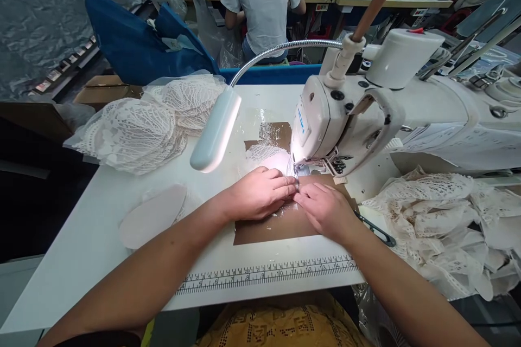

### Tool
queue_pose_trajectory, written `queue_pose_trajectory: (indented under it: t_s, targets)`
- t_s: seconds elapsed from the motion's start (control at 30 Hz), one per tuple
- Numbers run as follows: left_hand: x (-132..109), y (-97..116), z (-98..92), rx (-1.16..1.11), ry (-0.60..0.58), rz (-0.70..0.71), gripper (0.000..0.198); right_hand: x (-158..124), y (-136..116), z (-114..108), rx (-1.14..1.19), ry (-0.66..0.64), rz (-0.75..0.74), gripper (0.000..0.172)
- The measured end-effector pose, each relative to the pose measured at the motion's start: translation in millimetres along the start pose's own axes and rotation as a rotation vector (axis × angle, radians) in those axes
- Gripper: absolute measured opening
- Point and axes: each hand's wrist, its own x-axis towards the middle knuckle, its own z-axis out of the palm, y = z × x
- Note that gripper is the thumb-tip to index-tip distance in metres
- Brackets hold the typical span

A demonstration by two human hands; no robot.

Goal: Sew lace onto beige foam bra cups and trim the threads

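Includes two bare hands (262, 192) (325, 209), one near sewing machine (323, 111), one gooseneck lamp (215, 129), one printed ruler strip (264, 276), one pale-shirted person (262, 2) ahead.

Sewing machine (321, 124): blue brand lettering on the white head, right of centre in the frame; it reads as JUKI, the first letter faint.
Ruler strip (268, 275): black scale numbers, lower centre of the frame; 10, 11 and 12 can be made out, several others are blurred.
Printed papers (443, 138): fine marks, right side of the frame, too small to read.
Small white label (322, 7): upper centre-right, unreadable.
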Motion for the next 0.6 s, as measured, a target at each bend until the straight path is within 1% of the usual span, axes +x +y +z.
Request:
queue_pose_trajectory:
  t_s: [0.07, 0.23, 0.37, 0.6]
  targets:
    - [0.4, 1.0, 2.0, 0.019, -0.001, -0.006, 0.031, -0.1, 0.5, 0.7, 0.015, 0.012, 0.002, 0.026]
    - [0.1, 2.4, 5.7, 0.045, -0.001, -0.032, 0.029, -2.2, 1.7, 5.0, 0.025, 0.068, 0.020, 0.027]
    - [0.0, 5.7, 6.6, 0.033, 0.026, -0.068, 0.031, -3.1, 1.3, 6.6, 0.027, 0.071, 0.035, 0.027]
    - [2.9, 8.3, 7.8, 0.018, 0.032, -0.127, 0.033, -1.7, 1.7, 6.9, -0.003, 0.080, 0.062, 0.027]
